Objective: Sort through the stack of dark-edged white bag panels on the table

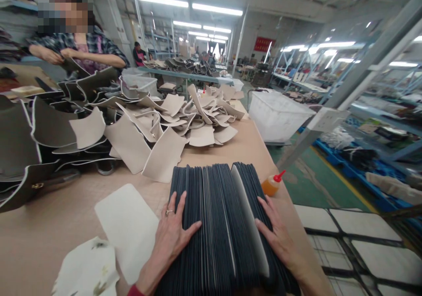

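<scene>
Hands flat, fingers spread: your left hand [173, 230] presses dark panel stack [220, 225] from 9 o'clock, right hand [277, 234] from 3, gripping nothing. Stack dead centre; glue bottle [272, 183] at 1 o'clock.

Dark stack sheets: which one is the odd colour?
The single pale grey sheet standing on edge in the dark stack, right of its middle, just left of the right hand. All others are dark navy.

head view looks down over worktable [49, 225].
</scene>
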Demonstrator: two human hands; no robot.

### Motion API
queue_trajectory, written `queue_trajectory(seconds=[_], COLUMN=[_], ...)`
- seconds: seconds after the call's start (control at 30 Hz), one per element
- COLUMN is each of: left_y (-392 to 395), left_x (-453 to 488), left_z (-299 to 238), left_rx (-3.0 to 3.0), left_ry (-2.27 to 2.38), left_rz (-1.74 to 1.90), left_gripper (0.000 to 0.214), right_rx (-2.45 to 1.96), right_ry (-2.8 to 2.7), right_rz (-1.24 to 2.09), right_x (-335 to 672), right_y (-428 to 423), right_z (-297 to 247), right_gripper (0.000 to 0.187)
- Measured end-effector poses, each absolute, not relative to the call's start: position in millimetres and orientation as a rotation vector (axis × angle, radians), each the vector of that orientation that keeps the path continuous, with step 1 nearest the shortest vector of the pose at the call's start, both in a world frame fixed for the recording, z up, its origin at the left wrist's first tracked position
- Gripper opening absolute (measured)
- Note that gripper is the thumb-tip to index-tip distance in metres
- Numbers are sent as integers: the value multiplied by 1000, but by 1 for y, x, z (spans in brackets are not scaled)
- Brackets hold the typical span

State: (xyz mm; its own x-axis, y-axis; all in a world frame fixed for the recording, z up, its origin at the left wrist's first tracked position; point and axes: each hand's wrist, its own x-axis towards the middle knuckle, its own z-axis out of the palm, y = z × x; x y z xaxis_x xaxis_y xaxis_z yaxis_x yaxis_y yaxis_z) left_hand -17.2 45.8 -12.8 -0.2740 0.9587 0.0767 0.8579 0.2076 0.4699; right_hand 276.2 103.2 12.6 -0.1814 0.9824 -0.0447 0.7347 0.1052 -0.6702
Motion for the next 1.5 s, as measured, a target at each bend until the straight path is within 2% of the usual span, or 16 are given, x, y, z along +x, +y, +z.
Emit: queue_trajectory(seconds=[0.17,0.4,0.63,1.03,1.17,1.5], left_y=[46,45,46,45,44,41], left_x=[-14,-14,-14,-11,-12,-12], left_z=[-4,1,2,6,7,6], left_rx=[1674,1661,1653,1617,1605,1616], left_ry=[2250,2233,2244,2249,2244,2220], left_rz=[591,581,549,523,544,653], left_gripper=[81,82,82,88,87,85], right_rx=[-1686,-1733,-1773,-2013,-1981,-1960], right_ry=[-2054,-2108,-1964,-2284,-2290,-2214], right_rz=[773,451,542,205,232,354], right_x=[250,230,238,196,203,222], right_y=[95,89,82,74,76,85], right_z=[13,1,1,14,14,14], right_gripper=[68,76,88,77,70,72])
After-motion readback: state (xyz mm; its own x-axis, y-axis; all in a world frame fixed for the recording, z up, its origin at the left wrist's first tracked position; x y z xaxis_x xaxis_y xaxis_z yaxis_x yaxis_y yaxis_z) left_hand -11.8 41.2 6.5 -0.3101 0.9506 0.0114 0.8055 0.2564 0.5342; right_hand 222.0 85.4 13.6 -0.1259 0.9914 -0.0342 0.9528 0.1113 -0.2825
